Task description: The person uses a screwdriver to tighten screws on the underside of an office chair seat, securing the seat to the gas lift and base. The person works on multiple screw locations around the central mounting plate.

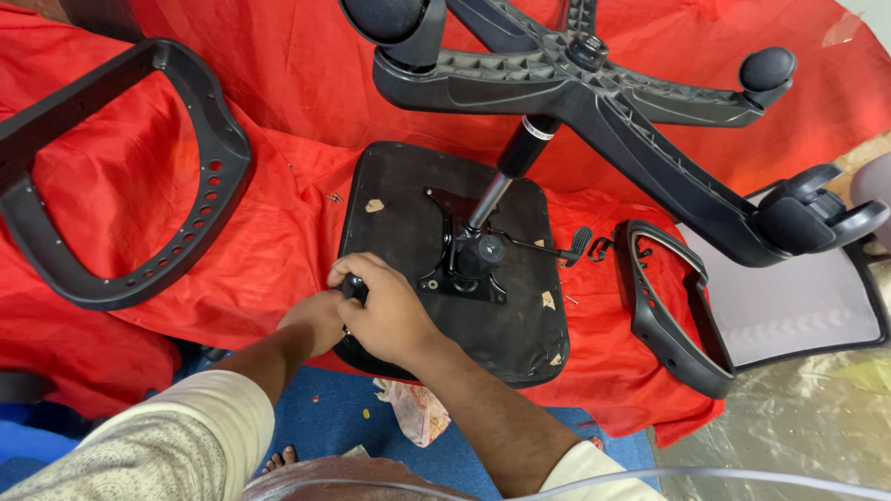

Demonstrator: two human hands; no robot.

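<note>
One upturned chair seat [436,223], black and roughly square, lies underside up on the red cloth [278,121], near the cloth's front edge. One metal mechanism plate [464,255] is fixed at the seat's centre. One gas cylinder [506,172] rises from the plate to one five-arm star base [594,93]. Three castors show on the base: one at the top edge of the view [394,23], one at the upper right [767,70], one at the right [807,213]. One lever with a black grip [577,243] projects from the plate toward the seat's right edge.

Both hands work at the seat's front left corner. The right hand [385,315] is curled tight around a small dark handle [353,288], fingers wrapped on it. The left hand [316,320] lies just beside and partly beneath the right hand; whether its fingers grip anything cannot be told.

Two black armrest frames lie on the cloth: one [121,213] toward the left edge, one [664,315] near the right edge. One mesh backrest [798,306] lies just beyond the cloth's right edge. Two small screws [334,197] lie just beside the seat's left edge. One crumpled paper [418,408] lies on the blue mat [325,417] below the cloth's front edge.
</note>
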